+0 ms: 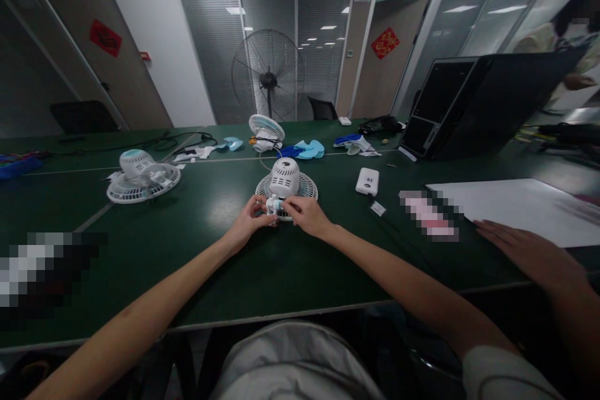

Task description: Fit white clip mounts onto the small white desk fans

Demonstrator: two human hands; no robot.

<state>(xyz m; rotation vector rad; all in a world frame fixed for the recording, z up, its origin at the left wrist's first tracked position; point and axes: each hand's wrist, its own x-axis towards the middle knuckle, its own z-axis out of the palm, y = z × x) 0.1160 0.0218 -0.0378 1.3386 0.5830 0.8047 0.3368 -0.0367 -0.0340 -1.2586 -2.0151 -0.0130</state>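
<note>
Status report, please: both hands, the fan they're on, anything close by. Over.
Left hand and right hand both pinching small white part at near edge of desk fan, grille-down. Another person's hand flat on table, apart.

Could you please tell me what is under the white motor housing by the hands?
A white fan grille lies flat under the motor housing, on the green table. The left hand and right hand, pinching a small white part, cover the grille's near edge.

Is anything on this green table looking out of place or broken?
The small fan that the left hand and right hand hold lies grille-down, another fan too; loose blue blades lie behind. Nothing looks broken.
</note>
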